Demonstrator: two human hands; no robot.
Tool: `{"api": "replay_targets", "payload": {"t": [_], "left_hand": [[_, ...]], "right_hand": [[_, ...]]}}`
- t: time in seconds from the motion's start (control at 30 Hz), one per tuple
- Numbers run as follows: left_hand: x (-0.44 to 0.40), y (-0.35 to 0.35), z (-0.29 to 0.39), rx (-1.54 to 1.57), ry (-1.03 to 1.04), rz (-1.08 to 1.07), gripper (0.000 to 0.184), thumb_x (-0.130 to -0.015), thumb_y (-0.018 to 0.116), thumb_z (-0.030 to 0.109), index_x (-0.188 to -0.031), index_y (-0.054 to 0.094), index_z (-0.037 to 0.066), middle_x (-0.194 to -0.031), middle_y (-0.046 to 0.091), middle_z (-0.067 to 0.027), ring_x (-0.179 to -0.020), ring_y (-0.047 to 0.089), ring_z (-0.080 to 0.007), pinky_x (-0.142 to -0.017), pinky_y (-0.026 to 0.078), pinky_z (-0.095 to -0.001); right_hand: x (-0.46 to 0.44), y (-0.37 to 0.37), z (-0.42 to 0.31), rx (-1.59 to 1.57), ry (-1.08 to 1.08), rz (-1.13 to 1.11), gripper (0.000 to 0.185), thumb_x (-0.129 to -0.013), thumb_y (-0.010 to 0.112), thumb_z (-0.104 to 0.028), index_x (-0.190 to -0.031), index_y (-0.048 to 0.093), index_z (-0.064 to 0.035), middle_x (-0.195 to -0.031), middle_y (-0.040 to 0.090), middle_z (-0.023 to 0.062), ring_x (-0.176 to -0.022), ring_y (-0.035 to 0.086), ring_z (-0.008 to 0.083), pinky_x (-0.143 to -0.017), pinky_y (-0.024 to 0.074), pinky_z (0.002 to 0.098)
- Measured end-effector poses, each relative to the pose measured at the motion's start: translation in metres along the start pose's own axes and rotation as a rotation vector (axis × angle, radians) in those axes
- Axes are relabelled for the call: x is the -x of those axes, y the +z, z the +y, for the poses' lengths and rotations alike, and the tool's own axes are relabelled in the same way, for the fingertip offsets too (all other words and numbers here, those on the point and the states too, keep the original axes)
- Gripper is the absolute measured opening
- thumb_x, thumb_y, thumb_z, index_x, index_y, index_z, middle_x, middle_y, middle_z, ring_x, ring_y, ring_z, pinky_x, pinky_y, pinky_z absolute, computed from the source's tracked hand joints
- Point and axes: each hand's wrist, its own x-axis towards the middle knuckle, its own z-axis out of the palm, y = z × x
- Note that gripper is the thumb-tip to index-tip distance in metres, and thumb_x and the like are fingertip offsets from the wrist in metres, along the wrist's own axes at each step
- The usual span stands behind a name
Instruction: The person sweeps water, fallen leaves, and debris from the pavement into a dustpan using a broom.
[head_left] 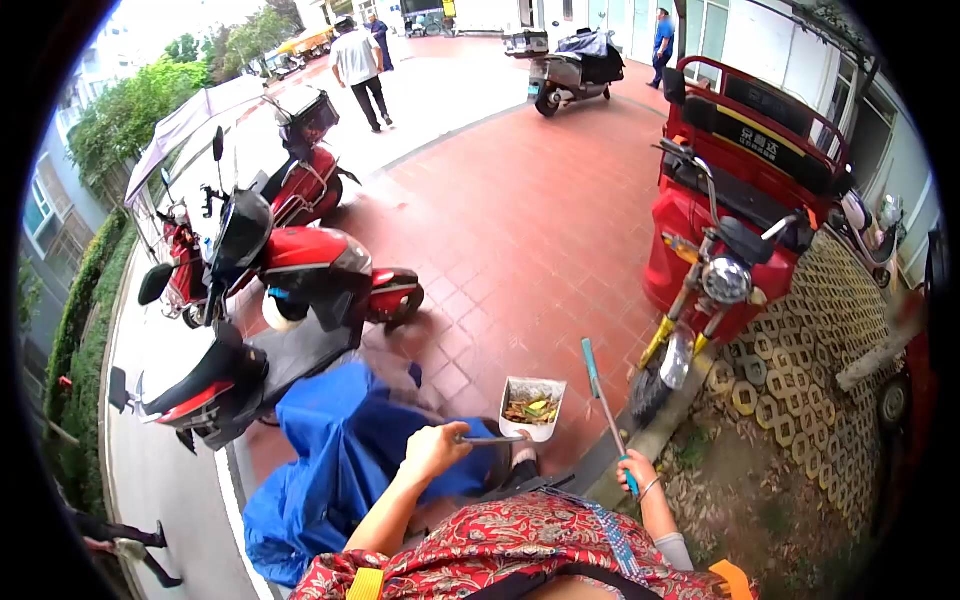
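Observation:
My left hand (437, 453) is closed around the handle (490, 440) of a long-handled dustpan. The white dustpan (541, 432) is low over the paving in front of me, with dry and yellow-green leaves (535, 409) in it. My right hand (637, 472) grips the teal end of a thin stick tool (610, 420). Its far end is a narrow teal piece, right of the dustpan and apart from it; I cannot make out its exact kind. A blue cover (345, 430) lies over something close by my left arm.
Parked scooters (320, 255) line the left side. A red cargo tricycle (725, 220) stands at the right, beside a soil strip (740, 480) with leaves and a curb. Farther off are another scooter (575, 70) and several people, one in a grey shirt (357, 60).

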Motion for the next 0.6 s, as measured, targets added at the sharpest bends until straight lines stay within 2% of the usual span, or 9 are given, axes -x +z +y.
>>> {"api": "replay_targets", "payload": {"t": [0.03, 0.1, 0.13, 0.23, 0.37, 0.4, 0.53, 0.6], "left_hand": [[-0.026, 0.000, -0.003, -0.019, 0.029, 0.030, 0.037, -0.066, 0.060, 0.033, -0.100, 0.059, 0.018, -0.076, 0.062, -0.0104, -0.072, 0.060, -0.0271, -0.065, 0.048, -0.0370], [-0.063, -0.006, -0.001, -0.037, -0.001, 0.008, 0.038, -0.065, 0.060, 0.034, -0.100, 0.059, 0.018, -0.076, 0.062, -0.0124, -0.072, 0.060, -0.0286, -0.066, 0.047, -0.0378], [-0.079, -0.012, -0.001, -0.047, 0.009, 0.013, 0.038, -0.066, 0.060, 0.033, -0.100, 0.059, 0.018, -0.077, 0.062, -0.0127, -0.072, 0.060, -0.0286, -0.066, 0.047, -0.0376], [-0.127, -0.036, -0.002, -0.059, 0.008, 0.009, 0.037, -0.066, 0.059, 0.033, -0.101, 0.059, 0.019, -0.076, 0.062, -0.0131, -0.072, 0.060, -0.0285, -0.066, 0.047, -0.0374], [-0.188, -0.057, -0.003, -0.068, -0.009, -0.013, 0.036, -0.068, 0.057, 0.033, -0.101, 0.059, 0.019, -0.075, 0.062, -0.0130, -0.071, 0.060, -0.0284, -0.067, 0.048, -0.0373], [-0.200, -0.060, -0.004, -0.069, 0.001, 0.005, 0.036, -0.068, 0.056, 0.033, -0.101, 0.059, 0.020, -0.075, 0.062, -0.0122, -0.071, 0.060, -0.0284, -0.067, 0.047, -0.0370], [-0.250, -0.065, -0.010, -0.091, -0.029, 0.053, 0.036, -0.068, 0.056, 0.033, -0.101, 0.059, 0.019, -0.074, 0.062, -0.0115, -0.071, 0.060, -0.0283, -0.067, 0.047, -0.0368], [-0.274, -0.069, -0.015, -0.037, -0.053, 0.092, 0.035, -0.068, 0.057, 0.033, -0.100, 0.059, 0.019, -0.074, 0.062, -0.0124, -0.072, 0.060, -0.0284, -0.067, 0.047, -0.0371]], "right_hand": [[-0.027, 0.001, -0.012, -0.006, 0.009, -0.039, 0.049, -0.072, 0.048, -0.003, -0.117, 0.030, -0.0030, -0.057, 0.046, 0.0071, -0.041, 0.045, 0.0141, -0.033, 0.0335, 0.0272], [-0.067, 0.014, -0.028, 0.047, 0.012, 0.028, 0.047, -0.071, 0.048, -0.002, -0.116, 0.031, -0.0026, -0.057, 0.047, 0.0075, -0.041, 0.045, 0.0143, -0.033, 0.0337, 0.0275], [-0.078, 0.028, -0.043, 0.108, 0.004, 0.066, 0.039, -0.071, 0.048, -0.002, -0.109, 0.035, -0.0035, -0.056, 0.046, 0.0074, -0.041, 0.045, 0.0145, -0.032, 0.0338, 0.0276], [-0.116, 0.041, -0.081, 0.040, 0.020, 0.029, 0.033, -0.072, 0.047, -0.002, -0.103, 0.037, -0.0044, -0.055, 0.044, 0.0072, -0.040, 0.044, 0.0146, -0.031, 0.0329, 0.0272], [-0.138, 0.050, -0.120, -0.133, 0.021, 0.045, 0.037, -0.073, 0.046, -0.004, -0.107, 0.031, -0.0051, -0.055, 0.043, 0.0076, -0.040, 0.044, 0.0149, -0.030, 0.0311, 0.0266], [-0.151, 0.045, -0.125, -0.120, 0.068, 0.006, 0.047, -0.073, 0.046, -0.003, -0.115, 0.026, -0.0061, -0.055, 0.043, 0.0079, -0.041, 0.044, 0.0150, -0.030, 0.0313, 0.0265], [-0.190, 0.055, -0.160, -0.042, 0.074, 0.094, 0.045, -0.073, 0.047, -0.002, -0.114, 0.027, -0.0070, -0.055, 0.043, 0.0081, -0.041, 0.044, 0.0155, -0.030, 0.0314, 0.0273], [-0.223, 0.053, -0.175, -0.090, 0.092, 0.054, 0.042, -0.073, 0.047, -0.002, -0.111, 0.028, -0.0071, -0.054, 0.043, 0.0082, -0.040, 0.044, 0.0156, -0.030, 0.0315, 0.0280]]}}
